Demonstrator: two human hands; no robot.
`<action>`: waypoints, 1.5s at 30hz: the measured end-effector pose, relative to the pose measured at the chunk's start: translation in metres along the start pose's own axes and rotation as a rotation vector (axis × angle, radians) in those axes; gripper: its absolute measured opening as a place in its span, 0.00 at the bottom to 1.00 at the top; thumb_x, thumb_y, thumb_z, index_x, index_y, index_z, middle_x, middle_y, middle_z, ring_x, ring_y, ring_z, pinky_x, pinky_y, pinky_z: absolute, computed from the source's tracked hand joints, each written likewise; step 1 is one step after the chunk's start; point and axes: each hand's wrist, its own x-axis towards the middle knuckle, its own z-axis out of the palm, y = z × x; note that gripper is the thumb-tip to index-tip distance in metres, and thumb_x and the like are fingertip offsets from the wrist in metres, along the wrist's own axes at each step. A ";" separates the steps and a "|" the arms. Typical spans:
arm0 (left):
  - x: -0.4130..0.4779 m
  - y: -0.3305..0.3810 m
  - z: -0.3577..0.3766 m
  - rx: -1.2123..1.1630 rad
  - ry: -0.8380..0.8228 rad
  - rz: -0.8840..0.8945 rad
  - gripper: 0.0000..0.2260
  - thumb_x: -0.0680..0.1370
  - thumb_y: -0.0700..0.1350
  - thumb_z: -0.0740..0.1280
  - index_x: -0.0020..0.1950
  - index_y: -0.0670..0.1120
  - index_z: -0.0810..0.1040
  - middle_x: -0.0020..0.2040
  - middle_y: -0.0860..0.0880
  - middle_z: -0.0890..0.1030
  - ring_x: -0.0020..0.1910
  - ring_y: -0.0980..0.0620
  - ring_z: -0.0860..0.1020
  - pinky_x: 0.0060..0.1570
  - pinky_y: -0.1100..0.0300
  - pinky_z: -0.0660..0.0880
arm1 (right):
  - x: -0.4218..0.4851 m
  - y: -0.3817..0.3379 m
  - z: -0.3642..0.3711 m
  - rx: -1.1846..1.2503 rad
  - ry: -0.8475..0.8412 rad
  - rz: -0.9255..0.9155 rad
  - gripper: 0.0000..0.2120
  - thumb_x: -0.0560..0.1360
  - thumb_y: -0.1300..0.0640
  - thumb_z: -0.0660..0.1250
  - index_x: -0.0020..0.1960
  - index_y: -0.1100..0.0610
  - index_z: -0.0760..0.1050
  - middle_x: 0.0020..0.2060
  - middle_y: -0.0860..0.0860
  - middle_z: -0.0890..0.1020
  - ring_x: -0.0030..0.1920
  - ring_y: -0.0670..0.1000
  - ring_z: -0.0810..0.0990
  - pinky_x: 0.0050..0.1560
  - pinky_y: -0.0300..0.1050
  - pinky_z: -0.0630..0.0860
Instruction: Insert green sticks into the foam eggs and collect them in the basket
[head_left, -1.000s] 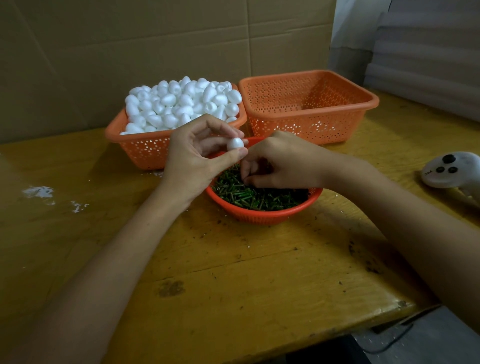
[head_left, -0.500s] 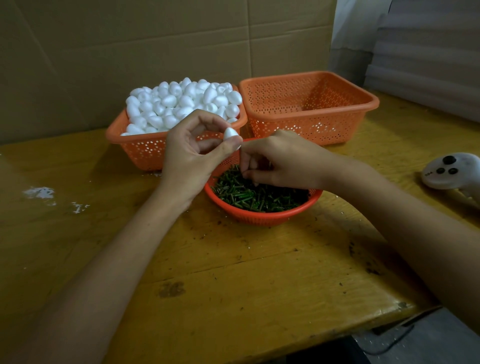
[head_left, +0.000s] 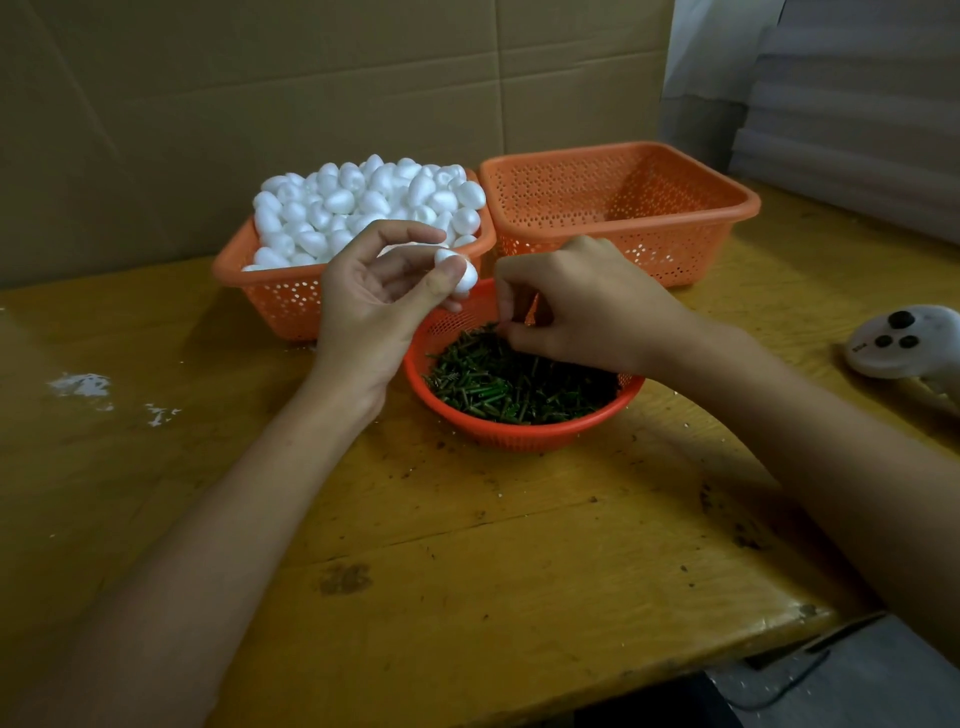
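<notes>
My left hand (head_left: 379, 301) pinches a white foam egg (head_left: 460, 273) between thumb and fingers, just above the near rim of the round orange bowl (head_left: 519, 428). That bowl is filled with short green sticks (head_left: 514, 382). My right hand (head_left: 576, 306) hovers over the bowl's far side with fingers curled, pinching a green stick (head_left: 493, 326) at its fingertips. Behind the bowl on the left stands an orange basket (head_left: 280, 296) heaped with foam eggs (head_left: 363, 202). To its right stands an orange square basket (head_left: 623, 208) with nothing visible inside.
Everything rests on a worn wooden table (head_left: 415, 545) against a cardboard wall. A white controller with black buttons (head_left: 904, 338) lies at the right edge. White foam crumbs (head_left: 83, 385) lie on the table's left side. The table's front edge drops off at the lower right.
My left hand turned the foam egg and raised it a little. My right hand lifted from the stick pile, its fingertips now pinching a stick near the bowl's far rim.
</notes>
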 end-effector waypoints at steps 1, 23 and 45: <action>0.000 0.000 -0.001 -0.009 0.006 0.003 0.07 0.79 0.35 0.74 0.55 0.43 0.80 0.47 0.42 0.87 0.45 0.45 0.86 0.45 0.55 0.82 | 0.000 0.000 0.000 0.003 0.025 0.005 0.05 0.72 0.55 0.74 0.46 0.50 0.80 0.39 0.41 0.82 0.44 0.50 0.84 0.48 0.53 0.78; 0.000 0.000 -0.004 -0.140 0.090 -0.094 0.15 0.72 0.34 0.79 0.58 0.39 0.83 0.56 0.40 0.87 0.52 0.38 0.87 0.53 0.53 0.84 | 0.000 -0.004 -0.004 0.238 0.261 0.182 0.07 0.77 0.54 0.76 0.53 0.55 0.84 0.45 0.45 0.88 0.39 0.38 0.84 0.51 0.50 0.82; -0.001 -0.002 -0.002 -0.026 -0.013 0.007 0.11 0.73 0.35 0.80 0.51 0.49 0.88 0.53 0.44 0.88 0.52 0.43 0.88 0.54 0.53 0.84 | -0.002 -0.004 0.001 0.253 0.256 0.071 0.13 0.77 0.54 0.76 0.51 0.59 0.74 0.41 0.44 0.88 0.36 0.43 0.85 0.46 0.54 0.80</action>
